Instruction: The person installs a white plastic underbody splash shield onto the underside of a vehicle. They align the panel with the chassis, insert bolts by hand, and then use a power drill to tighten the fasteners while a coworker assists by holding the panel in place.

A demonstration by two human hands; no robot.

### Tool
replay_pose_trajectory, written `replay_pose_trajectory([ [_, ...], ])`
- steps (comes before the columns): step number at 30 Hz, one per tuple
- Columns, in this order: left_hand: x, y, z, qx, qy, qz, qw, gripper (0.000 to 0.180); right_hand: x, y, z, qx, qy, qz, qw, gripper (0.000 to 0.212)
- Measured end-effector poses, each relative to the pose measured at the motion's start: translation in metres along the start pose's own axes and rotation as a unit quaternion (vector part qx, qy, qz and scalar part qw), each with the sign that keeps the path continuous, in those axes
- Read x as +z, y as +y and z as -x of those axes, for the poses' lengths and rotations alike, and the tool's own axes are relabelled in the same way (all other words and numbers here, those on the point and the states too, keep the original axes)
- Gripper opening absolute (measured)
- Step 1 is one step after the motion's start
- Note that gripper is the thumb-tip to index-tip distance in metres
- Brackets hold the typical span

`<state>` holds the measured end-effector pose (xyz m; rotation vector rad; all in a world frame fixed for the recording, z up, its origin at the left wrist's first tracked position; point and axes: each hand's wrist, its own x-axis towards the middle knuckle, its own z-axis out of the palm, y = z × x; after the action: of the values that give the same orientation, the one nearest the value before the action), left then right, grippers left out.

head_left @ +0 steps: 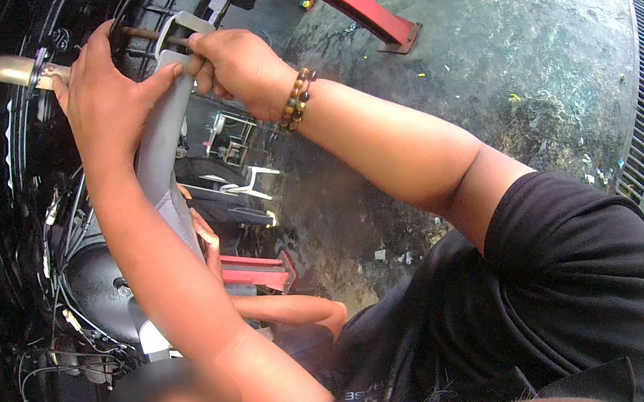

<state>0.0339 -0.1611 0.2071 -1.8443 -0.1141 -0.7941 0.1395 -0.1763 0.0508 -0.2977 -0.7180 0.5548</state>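
Note:
Overhead, a long grey metal beam (pixel 166 144) runs along the dark underside of a vehicle and ends in an open bracket (pixel 193 21). A thin rusty metal rod (pixel 145 33) reaches across at that bracket. My right hand (pixel 244 69), wearing a bead bracelet (pixel 299 100), is closed around the rod's right end. My left hand (pixel 109 95) is spread, with its thumb against the beam's edge and its fingers raised near the rod's other end. Beside those fingers is a pale tube (pixel 8 70) with a dark ring; whether the hand touches it is unclear.
Another person's hand (pixel 207 236) is by the beam lower down, with their bent forearm (pixel 295 306) beside my left arm. Red lift arms (pixel 353 2) stand over the stained floor (pixel 438 96). A floor drain grate (pixel 643 77) lies at right.

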Motion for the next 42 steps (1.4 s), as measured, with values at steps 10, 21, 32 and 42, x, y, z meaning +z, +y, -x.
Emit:
replay_pose_trajectory([
  [10,-0.001,-0.002,-0.002,0.014,-0.002,0.032,0.999,0.092,0.0,0.008,-0.008,-0.146,0.14,0.192,0.96,0.037],
  [21,-0.005,0.0,-0.002,0.006,0.001,0.033,0.999,0.092,-0.006,0.006,0.001,-0.21,0.102,0.148,0.961,0.036],
  [32,-0.005,0.002,-0.001,0.002,-0.005,0.03,1.0,0.09,-0.009,0.001,0.002,-0.185,0.096,0.295,0.933,0.036],
  [42,-0.004,0.002,-0.002,0.005,0.007,0.019,1.0,0.089,-0.002,-0.007,-0.003,0.063,-0.018,-0.04,0.997,0.05],
])
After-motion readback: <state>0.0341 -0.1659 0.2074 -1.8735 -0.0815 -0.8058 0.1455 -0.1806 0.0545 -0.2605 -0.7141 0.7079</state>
